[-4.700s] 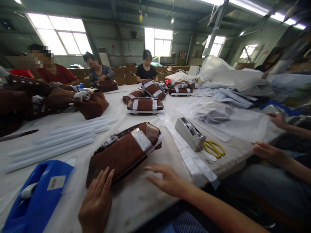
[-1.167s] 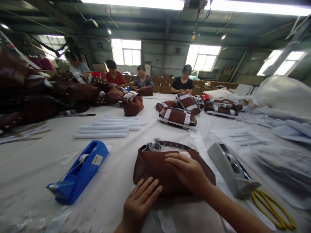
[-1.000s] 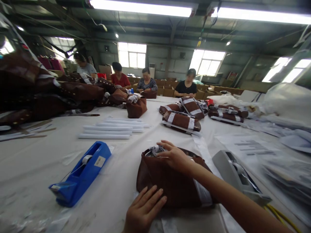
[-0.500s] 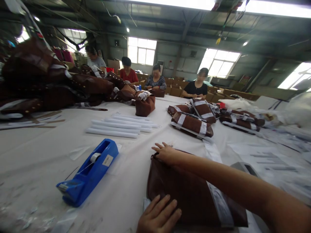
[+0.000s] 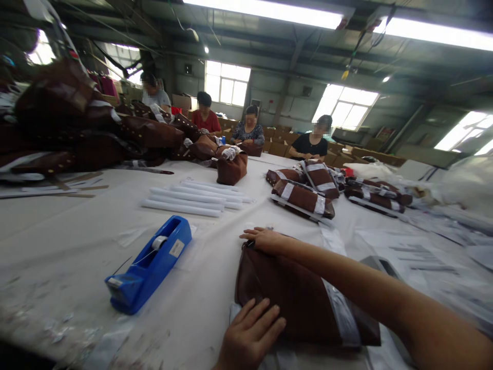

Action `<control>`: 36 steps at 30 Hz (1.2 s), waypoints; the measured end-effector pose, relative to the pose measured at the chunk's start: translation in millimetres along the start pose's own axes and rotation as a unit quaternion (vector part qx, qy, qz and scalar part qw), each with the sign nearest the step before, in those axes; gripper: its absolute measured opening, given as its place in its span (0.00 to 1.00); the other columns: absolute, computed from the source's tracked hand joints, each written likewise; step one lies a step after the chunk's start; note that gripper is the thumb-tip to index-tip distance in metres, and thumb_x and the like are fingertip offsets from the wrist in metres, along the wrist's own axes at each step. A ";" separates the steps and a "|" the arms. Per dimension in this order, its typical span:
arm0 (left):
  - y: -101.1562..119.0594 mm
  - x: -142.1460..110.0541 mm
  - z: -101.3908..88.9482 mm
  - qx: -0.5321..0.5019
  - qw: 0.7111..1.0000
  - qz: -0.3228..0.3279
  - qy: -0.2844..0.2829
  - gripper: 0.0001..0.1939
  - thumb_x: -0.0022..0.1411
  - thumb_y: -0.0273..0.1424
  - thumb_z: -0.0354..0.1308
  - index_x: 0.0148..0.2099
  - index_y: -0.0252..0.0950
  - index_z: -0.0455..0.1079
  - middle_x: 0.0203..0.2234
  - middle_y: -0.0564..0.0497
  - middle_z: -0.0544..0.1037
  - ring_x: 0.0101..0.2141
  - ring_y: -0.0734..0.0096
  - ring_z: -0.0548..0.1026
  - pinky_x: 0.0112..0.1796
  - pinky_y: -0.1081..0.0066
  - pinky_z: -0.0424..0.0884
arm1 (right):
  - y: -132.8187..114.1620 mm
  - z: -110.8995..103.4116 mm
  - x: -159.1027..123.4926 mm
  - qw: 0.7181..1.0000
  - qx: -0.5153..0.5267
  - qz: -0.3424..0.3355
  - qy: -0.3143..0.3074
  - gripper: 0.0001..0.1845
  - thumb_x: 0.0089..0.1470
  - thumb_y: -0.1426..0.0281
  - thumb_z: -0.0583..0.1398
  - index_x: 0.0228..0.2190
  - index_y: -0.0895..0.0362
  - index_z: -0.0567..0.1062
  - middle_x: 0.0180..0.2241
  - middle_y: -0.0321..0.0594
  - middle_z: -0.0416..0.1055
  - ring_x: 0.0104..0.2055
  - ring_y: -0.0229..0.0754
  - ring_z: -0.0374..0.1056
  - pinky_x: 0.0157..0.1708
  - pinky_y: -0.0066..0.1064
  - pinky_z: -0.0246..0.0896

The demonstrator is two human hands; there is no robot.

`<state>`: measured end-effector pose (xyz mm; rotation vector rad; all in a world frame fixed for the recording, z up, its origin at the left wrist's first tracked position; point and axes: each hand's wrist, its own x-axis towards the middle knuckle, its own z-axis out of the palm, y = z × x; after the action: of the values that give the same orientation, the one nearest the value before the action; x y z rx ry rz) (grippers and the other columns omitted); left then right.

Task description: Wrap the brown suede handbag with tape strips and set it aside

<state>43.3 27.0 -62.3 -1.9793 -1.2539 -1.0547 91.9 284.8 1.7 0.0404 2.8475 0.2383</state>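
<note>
Hands (image 5: 254,331) lie outspread on a brown bag (image 5: 295,303) (label (image 5: 177,248) on blue dispenser (image 5: 152,272) seemingly unreadable).

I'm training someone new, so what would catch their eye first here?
Probably the bright blue tape dispenser on the white table, left of centre. Then the brown handbag under the left hand and right hand, and the heap of brown bags at far left.

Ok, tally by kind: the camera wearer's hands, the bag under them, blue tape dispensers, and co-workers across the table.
Left hand and right hand: 2
Brown bag under them: 1
Blue tape dispenser: 1
Co-workers in grey top, red top, patterned top and black top: 4
Total: 8
</note>
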 end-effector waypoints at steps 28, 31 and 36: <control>4.4 3.9 -3.2 -0.008 1.000 -0.010 -0.001 0.18 0.74 0.27 0.45 0.52 0.46 0.76 0.50 0.62 0.79 0.50 0.73 0.78 0.56 0.68 0.72 | -3.4 -18.0 -31.5 0.992 0.044 -0.035 0.116 0.12 0.59 0.76 0.57 0.41 0.58 0.78 0.63 0.46 0.63 0.67 0.48 0.56 0.66 0.47 0.49; 4.8 4.1 -3.4 -0.010 1.000 -0.013 -0.007 0.18 0.73 0.26 0.46 0.52 0.46 0.76 0.50 0.61 0.79 0.50 0.73 0.77 0.56 0.68 0.72 | -7.4 -39.2 -38.4 0.993 -0.009 -0.031 0.111 0.10 0.58 0.75 0.58 0.42 0.59 0.75 0.55 0.49 0.72 0.61 0.48 0.64 0.66 0.49 0.47; 5.2 3.1 -4.0 -0.004 1.000 -0.015 -0.016 0.17 0.72 0.26 0.48 0.53 0.46 0.76 0.51 0.61 0.79 0.51 0.72 0.77 0.55 0.67 0.73 | -15.3 -76.4 -51.5 0.990 -0.061 0.041 0.117 0.06 0.62 0.76 0.56 0.36 0.58 0.73 0.31 0.41 0.77 0.36 0.41 0.74 0.64 0.47 0.50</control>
<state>47.6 23.2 -57.8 -1.9961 -1.3025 -1.0473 119.7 254.9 85.7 0.1128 3.0601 0.4614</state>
